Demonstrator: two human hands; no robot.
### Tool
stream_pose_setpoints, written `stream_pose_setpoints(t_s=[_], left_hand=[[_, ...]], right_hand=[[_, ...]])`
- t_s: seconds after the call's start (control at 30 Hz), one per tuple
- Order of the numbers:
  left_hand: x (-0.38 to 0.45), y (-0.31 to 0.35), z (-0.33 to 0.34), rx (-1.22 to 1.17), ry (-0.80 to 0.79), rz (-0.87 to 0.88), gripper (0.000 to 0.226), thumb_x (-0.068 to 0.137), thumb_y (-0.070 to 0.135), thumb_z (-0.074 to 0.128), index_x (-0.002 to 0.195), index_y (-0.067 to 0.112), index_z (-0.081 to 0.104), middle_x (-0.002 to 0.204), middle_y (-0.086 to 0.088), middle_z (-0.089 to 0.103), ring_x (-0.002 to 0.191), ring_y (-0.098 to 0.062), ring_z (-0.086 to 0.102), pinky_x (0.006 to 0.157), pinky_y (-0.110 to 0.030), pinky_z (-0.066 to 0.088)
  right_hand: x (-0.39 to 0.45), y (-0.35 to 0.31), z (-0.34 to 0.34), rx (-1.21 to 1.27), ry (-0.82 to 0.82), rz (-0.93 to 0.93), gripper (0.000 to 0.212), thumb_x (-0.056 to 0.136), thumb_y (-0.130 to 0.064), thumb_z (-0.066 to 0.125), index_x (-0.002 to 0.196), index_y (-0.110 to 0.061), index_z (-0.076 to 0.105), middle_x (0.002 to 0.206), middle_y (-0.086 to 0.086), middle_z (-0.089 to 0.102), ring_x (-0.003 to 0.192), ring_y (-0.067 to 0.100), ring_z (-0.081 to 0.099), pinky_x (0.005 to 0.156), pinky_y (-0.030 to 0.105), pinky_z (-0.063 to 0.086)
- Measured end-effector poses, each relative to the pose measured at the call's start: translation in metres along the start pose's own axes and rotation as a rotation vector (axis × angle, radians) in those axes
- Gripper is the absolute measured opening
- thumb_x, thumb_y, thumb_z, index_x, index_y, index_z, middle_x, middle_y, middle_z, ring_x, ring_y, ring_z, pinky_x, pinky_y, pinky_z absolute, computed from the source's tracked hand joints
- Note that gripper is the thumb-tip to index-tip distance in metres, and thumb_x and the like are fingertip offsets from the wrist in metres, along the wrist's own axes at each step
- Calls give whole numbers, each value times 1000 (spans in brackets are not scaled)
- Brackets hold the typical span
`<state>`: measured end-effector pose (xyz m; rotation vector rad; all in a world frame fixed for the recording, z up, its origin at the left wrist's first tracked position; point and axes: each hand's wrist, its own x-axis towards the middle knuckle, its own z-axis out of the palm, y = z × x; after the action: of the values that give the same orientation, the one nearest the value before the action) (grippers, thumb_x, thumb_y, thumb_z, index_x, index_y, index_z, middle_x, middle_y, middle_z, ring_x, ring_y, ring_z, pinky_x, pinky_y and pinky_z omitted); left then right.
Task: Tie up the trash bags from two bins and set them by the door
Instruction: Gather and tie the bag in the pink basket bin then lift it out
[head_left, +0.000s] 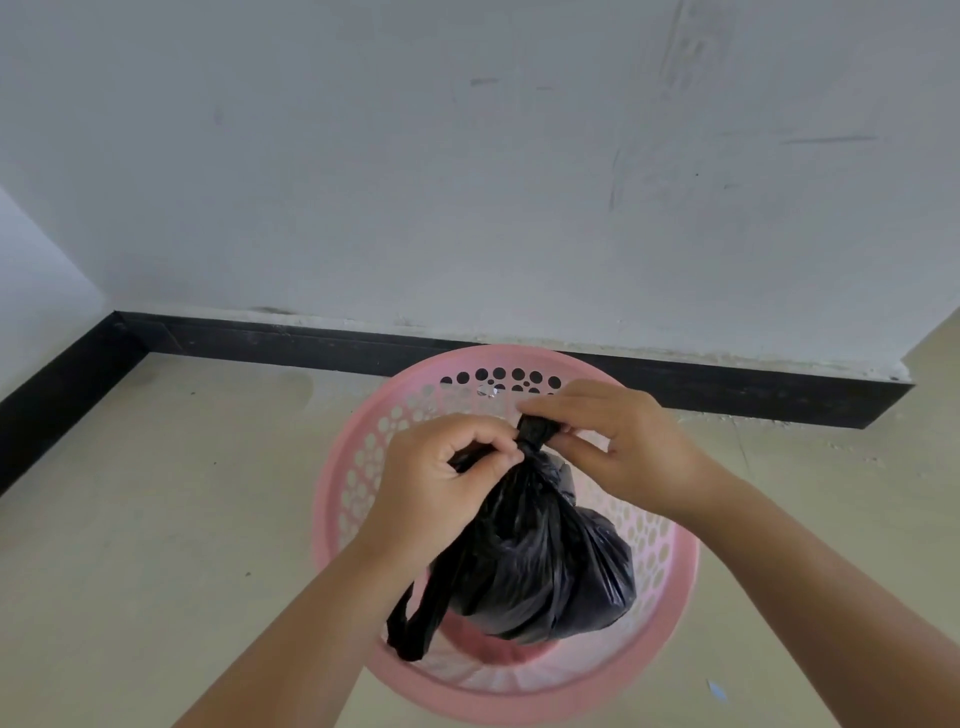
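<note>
Head view: a black trash bag (540, 561) hangs over the mouth of a pink perforated bin (670, 587), gathered at its top into a knot (535, 444) near the centre of the frame. The left hand (436, 483), at 9 o'clock of the knot, has its fingers curled and pinches a black handle strip (415, 618), which runs through the fist and hangs down in a loop toward 7 o'clock, outside the bag body. The right hand (608, 436), at 3 o'clock of the knot, pinches the second twisted end of the bag just above the knot between thumb and fingers. The bin stands on a beige floor (156, 519), touching or just beside a black baseboard (311, 345) at 12 o'clock, under a white scuffed wall (467, 156).
</note>
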<state>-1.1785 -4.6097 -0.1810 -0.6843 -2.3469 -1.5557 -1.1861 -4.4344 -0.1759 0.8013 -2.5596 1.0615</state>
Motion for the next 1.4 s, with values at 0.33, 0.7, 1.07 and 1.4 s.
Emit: stream_pose_setpoints(t_s=[0.33, 0.7, 1.07, 1.4], left_hand=[[7, -2, -14, 381, -91, -123, 10, 82, 15, 62, 77, 8, 68, 56, 19, 49, 51, 5, 50, 55, -3, 36], [8, 5, -53, 162, -150, -221, 28, 81, 25, 62, 55, 14, 61, 46, 7, 41, 48, -6, 39, 47, -10, 30], [2, -18, -61, 262, -304, -341, 32, 84, 23, 60, 57, 7, 55, 54, -2, 44, 47, -7, 37, 51, -19, 32], [17, -5, -63, -41, -67, -530, 27, 91, 19, 48, 64, 17, 51, 60, 3, 51, 54, -3, 52, 59, -14, 40]], right_hand=[[6, 12, -3, -419, -42, -282, 55, 95, -33, 30, 58, -7, 62, 50, 3, 54, 43, 20, 51, 53, 24, 35], [13, 8, -36, -131, -85, -190, 57, 91, -37, 38, 56, 4, 57, 51, 0, 41, 58, 8, 33, 57, 2, 32], [-7, 43, -9, -373, -62, -69, 44, 82, -29, 42, 51, -3, 56, 44, -2, 47, 51, 13, 41, 56, 19, 37], [-4, 27, -12, -682, -328, 614, 54, 91, -29, 47, 139, -23, 24, 140, 9, 36, 128, 29, 34, 102, 42, 34]])
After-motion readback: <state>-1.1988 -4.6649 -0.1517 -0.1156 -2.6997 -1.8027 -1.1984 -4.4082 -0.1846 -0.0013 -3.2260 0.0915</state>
